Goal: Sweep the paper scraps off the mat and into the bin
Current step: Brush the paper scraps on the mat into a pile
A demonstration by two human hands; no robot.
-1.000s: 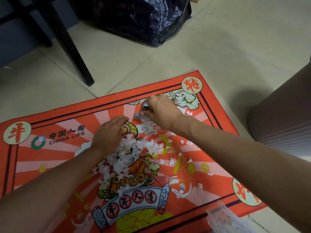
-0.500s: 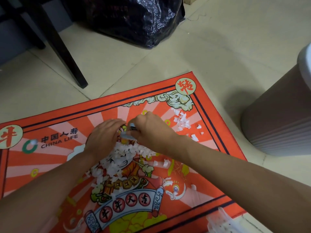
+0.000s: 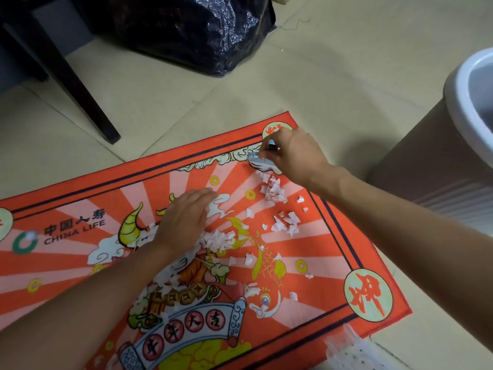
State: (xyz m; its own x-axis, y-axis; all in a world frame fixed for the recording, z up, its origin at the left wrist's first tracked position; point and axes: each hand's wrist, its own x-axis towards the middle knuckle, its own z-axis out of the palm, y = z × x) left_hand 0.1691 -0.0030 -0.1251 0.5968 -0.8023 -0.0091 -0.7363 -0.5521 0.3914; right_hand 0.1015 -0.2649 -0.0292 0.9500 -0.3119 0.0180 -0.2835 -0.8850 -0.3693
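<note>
An orange printed mat [image 3: 330, 236] lies on the tiled floor. White paper scraps [image 3: 216, 240] are heaped at its middle, and looser scraps [image 3: 274, 190] trail toward the far right corner. My left hand [image 3: 184, 217] lies flat on the mat against the heap, fingers straight. My right hand [image 3: 293, 156] grips a small grey brush [image 3: 260, 162] near the mat's far right corner, its head touching the mat just above the loose scraps. A brown bin [image 3: 437, 161] with a white rim stands on the floor to the right of the mat.
A black plastic bag [image 3: 197, 30] sits on the floor beyond the mat. A dark furniture leg [image 3: 77, 84] stands at the far left. A clear plastic dustpan [image 3: 349, 348] lies at the mat's near right edge.
My right hand has carried the brush from the heap out to the mat's far right corner. My left hand stays beside the heap. The view has shifted, showing more of the bin.
</note>
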